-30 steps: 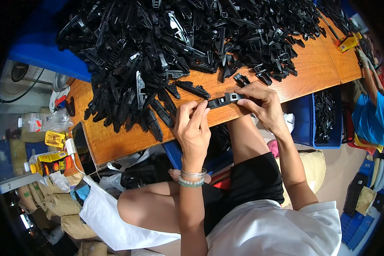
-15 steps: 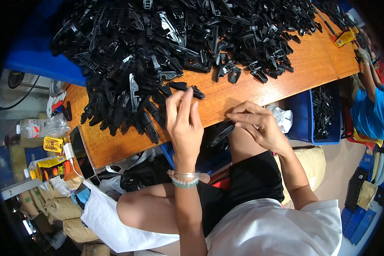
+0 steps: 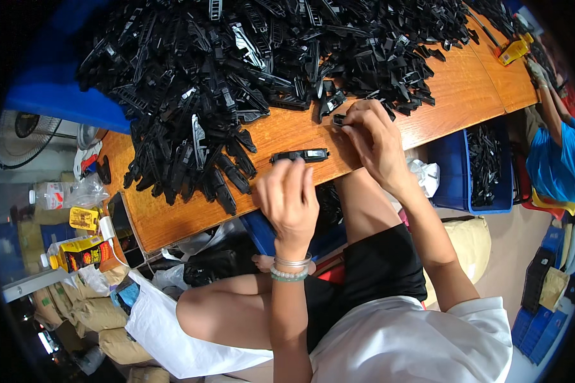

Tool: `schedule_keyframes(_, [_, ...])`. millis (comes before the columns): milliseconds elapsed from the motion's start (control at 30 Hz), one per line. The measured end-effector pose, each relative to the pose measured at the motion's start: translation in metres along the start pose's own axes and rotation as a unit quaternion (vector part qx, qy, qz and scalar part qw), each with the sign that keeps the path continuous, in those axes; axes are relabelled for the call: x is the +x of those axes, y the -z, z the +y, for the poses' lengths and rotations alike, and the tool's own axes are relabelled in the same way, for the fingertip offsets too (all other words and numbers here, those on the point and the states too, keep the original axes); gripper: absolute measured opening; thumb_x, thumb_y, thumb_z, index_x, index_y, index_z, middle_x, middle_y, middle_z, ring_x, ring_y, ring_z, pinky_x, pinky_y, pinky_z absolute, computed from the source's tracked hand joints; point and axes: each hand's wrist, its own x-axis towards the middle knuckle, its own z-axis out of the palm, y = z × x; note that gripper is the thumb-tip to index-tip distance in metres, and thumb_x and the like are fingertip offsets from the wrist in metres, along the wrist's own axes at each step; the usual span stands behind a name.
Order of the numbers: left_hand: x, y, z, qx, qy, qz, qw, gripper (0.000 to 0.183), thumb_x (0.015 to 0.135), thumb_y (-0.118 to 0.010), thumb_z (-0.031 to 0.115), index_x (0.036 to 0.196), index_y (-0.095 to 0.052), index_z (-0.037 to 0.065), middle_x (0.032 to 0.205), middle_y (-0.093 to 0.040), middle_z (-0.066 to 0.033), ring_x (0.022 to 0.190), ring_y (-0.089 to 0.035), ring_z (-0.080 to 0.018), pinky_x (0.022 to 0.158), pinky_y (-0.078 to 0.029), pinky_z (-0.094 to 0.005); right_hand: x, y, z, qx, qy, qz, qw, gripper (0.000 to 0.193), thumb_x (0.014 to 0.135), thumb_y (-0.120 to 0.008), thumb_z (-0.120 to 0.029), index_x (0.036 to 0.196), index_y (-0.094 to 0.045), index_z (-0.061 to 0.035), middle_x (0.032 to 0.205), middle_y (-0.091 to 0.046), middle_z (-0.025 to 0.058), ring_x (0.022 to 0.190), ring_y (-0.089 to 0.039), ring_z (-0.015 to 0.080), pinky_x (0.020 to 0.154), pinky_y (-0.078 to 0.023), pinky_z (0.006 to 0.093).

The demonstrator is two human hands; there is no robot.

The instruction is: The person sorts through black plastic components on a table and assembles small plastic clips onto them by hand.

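Note:
A long black plastic part (image 3: 314, 154) lies on the wooden table (image 3: 428, 131) near its front edge. Just in front of it is my left hand (image 3: 289, 201); its fingertips are smeared by motion at the part's near side, and whether they grip it I cannot tell. My right hand (image 3: 378, 143) reaches further over the table, thumb and fingers pinched on a small black plastic part (image 3: 338, 119). Beyond both hands rises a large heap of black plastic parts (image 3: 191, 83), with some pieces spilling toward the front edge on the left.
Under the table on the right stands a blue bin (image 3: 450, 169) with black parts in it. Another blue bin (image 3: 252, 230) sits below the front edge, by my knees. A yellow bottle (image 3: 83, 252) is at left. At far right a person in blue (image 3: 556, 163) works at the table.
My right hand has moved from the table's front edge up toward the heap. A long black part now lies on the table before my left hand, which has drawn slightly nearer me.

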Motion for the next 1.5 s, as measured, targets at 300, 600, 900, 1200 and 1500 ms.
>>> schedule_keyframes(300, [0.005,-0.001,-0.007,-0.015,0.051,-0.030,0.998,0.025,0.078,-0.069,-0.002,0.102,-0.067,-0.002,0.101,-0.062,-0.0125,0.094,-0.056,-0.0307,0.084,-0.046,-0.0404,-0.013,0.003,-0.007,-0.018,-0.067,-0.030,0.997,0.030,0.076,-0.066,-0.006,0.106,-0.064,-0.0004,0.092,-0.057,0.0151,0.094,-0.056,0.0315,0.085,-0.044,0.0396])
schedule_keyframes(600, [0.003,0.002,-0.011,-0.058,0.076,-0.031,0.995,0.026,0.077,-0.063,-0.009,0.100,-0.070,-0.001,0.097,-0.063,-0.0116,0.091,-0.056,-0.0297,0.081,-0.047,-0.0372,-0.021,0.013,-0.018,0.104,-0.139,-0.121,0.977,0.026,0.075,-0.071,-0.001,0.101,-0.069,0.0031,0.086,-0.062,0.0141,0.083,-0.060,0.0286,0.076,-0.047,0.0347])
schedule_keyframes(900, [0.012,0.009,-0.003,-0.075,0.050,-0.060,0.994,0.029,0.075,-0.057,-0.012,0.101,-0.069,-0.002,0.095,-0.064,-0.0128,0.091,-0.057,-0.0300,0.081,-0.048,-0.0386,-0.019,0.007,-0.023,0.096,-0.146,-0.134,0.975,0.028,0.072,-0.073,-0.003,0.100,-0.070,0.0005,0.096,-0.061,0.0116,0.093,-0.059,0.0298,0.081,-0.046,0.0369])
schedule_keyframes(1200, [-0.013,0.052,-0.029,0.223,0.081,0.031,0.971,0.034,0.076,-0.051,-0.009,0.104,-0.066,0.001,0.110,-0.060,-0.0136,0.108,-0.051,-0.0326,0.093,-0.040,-0.0457,-0.022,0.020,-0.032,0.056,-0.049,-0.200,0.977,0.043,0.073,-0.068,0.003,0.116,-0.063,-0.0020,0.104,-0.061,0.0134,0.095,-0.059,0.0329,0.082,-0.048,0.0395])
schedule_keyframes(1500, [-0.003,0.040,-0.012,0.245,0.077,-0.030,0.966,0.019,0.084,-0.062,0.007,0.103,-0.065,0.004,0.109,-0.058,-0.0125,0.103,-0.051,-0.0324,0.088,-0.039,-0.0462,0.027,-0.007,0.016,-0.283,0.099,-0.017,0.954,0.031,0.070,-0.067,-0.011,0.101,-0.067,-0.0039,0.104,-0.059,0.0072,0.095,-0.051,0.0253,0.079,-0.039,0.0366])
